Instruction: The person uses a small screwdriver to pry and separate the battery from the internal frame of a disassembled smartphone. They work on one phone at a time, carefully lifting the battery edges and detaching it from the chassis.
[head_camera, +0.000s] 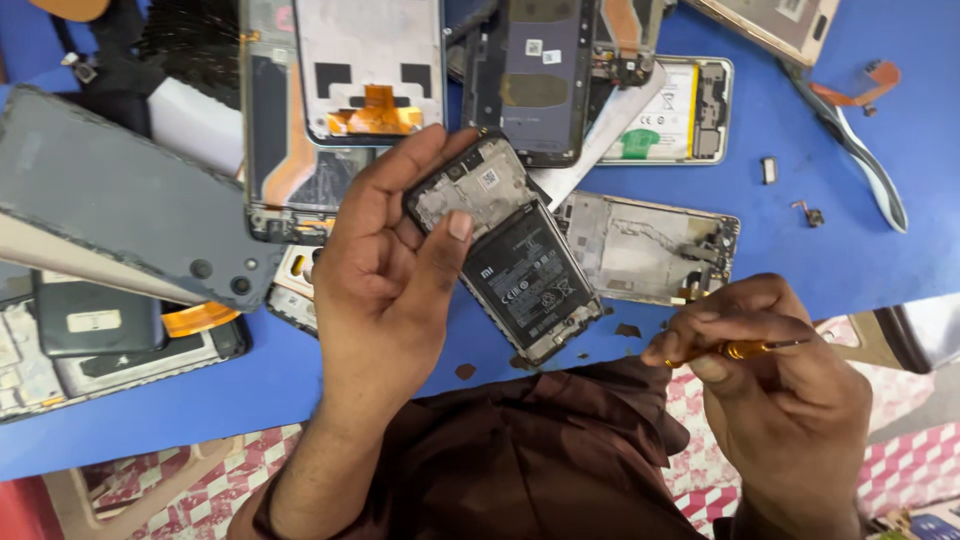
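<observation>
My left hand (385, 260) holds an opened phone (505, 250) with its back cover off, thumb pressed on its upper half. The phone shows a black battery and bare circuit parts, and tilts over the blue table's front edge. My right hand (775, 375) is lower right, off the table, with its fingers closed on a small tool with an amber handle (745, 349). The tool's tip points away from the phone, to the right.
The blue table (860, 250) is crowded with phone parts: a grey back cover (110, 200) at left, an empty metal frame (650, 245) beside the held phone, opened phones (540, 75) at the back, a white-handled tool (865, 165) far right, small loose bits.
</observation>
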